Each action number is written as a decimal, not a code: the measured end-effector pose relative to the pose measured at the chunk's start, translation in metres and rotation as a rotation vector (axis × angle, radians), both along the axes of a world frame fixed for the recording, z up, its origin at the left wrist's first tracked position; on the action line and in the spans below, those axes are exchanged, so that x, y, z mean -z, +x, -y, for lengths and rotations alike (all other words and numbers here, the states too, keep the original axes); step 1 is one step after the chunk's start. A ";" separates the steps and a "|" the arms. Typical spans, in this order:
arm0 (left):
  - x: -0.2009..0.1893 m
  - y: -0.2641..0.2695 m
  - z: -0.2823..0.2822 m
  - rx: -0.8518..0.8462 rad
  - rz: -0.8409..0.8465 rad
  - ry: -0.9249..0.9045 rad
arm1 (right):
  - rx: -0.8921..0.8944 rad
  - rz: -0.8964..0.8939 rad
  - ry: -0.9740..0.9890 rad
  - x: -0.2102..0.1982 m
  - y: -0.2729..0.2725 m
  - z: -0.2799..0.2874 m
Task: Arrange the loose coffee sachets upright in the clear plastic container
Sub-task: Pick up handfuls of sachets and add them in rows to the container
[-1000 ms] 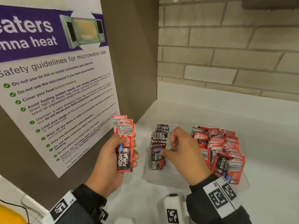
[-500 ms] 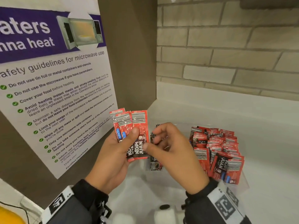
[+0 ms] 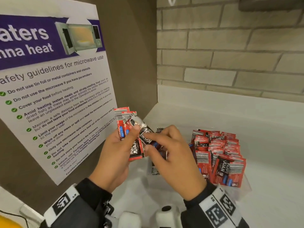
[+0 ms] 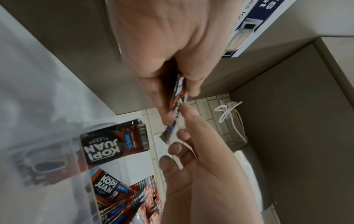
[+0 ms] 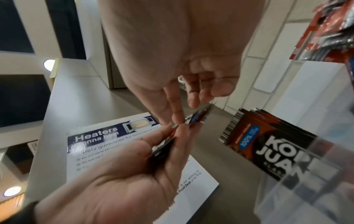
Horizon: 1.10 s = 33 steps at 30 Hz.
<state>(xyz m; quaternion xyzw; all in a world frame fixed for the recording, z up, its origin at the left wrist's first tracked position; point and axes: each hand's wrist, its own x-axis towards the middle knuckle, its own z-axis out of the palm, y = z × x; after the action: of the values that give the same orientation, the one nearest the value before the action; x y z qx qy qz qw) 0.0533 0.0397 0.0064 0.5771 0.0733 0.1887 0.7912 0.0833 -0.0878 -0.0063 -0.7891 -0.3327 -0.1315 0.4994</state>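
My left hand (image 3: 115, 155) grips a fan of sachets (image 3: 130, 129); my right hand (image 3: 171, 155) pinches one sachet (image 3: 146, 137) above the clear container (image 3: 246, 186), hiding its upright sachets (image 5: 268, 136). A microwave poster (image 3: 54, 89) stands left.

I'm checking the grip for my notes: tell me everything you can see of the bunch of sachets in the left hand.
The bunch of sachets is a small fan of flat, glossy red-and-black foil-looking packets printed "KOPI JUAN", with barcode strips at their upper ends and a blue label. The left hand holds it roughly upright above the counter, thumb pressed on the front. The right hand pinches one tilted sachet at the front of the fan. How many packets it holds cannot be told.
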 end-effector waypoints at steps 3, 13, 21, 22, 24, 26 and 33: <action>-0.002 0.001 -0.001 -0.022 0.000 -0.061 | 0.061 -0.147 0.094 -0.004 0.004 0.004; 0.001 -0.004 -0.006 -0.030 -0.006 -0.008 | -0.074 -0.478 0.375 -0.019 0.019 0.029; 0.015 -0.012 -0.013 -0.017 -0.169 0.181 | 0.009 -0.397 0.465 -0.025 0.019 0.036; 0.014 -0.013 -0.015 -0.046 -0.170 0.163 | 0.030 -0.342 0.398 -0.027 0.019 0.039; 0.012 -0.014 -0.018 -0.092 -0.161 0.088 | 0.049 -0.269 0.237 -0.028 0.020 0.042; 0.010 -0.015 -0.022 -0.103 -0.150 0.007 | 0.048 -0.256 0.063 -0.023 0.021 0.040; 0.013 -0.019 -0.019 0.011 -0.065 -0.106 | 0.035 -0.290 -0.211 0.006 0.024 0.023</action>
<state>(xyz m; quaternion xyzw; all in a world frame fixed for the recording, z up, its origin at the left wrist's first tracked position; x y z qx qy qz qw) 0.0348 0.0590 -0.0067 0.5407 0.1054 0.1613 0.8189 0.1074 -0.1110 -0.0121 -0.8534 -0.2553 0.0104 0.4543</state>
